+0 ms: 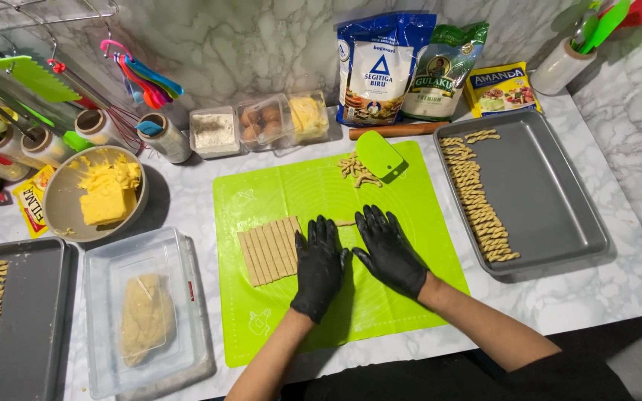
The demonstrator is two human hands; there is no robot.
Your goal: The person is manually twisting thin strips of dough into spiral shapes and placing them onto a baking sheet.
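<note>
Both gloved hands, left hand (pixel 319 269) and right hand (pixel 389 251), flat and open-fingered over a half-hidden dough strip (pixel 345 222) (grip on nothing).

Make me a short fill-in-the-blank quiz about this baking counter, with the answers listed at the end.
1. Both hands, the left hand and the right hand, wear gloves coloured ____.
2. The cut dough strips lie on a mat coloured ____.
3. The twisted dough sticks on the right tray lie along its ____ side.
4. The bowl holds blocks of something coloured ____.

Answers: black; green; left; yellow
</note>
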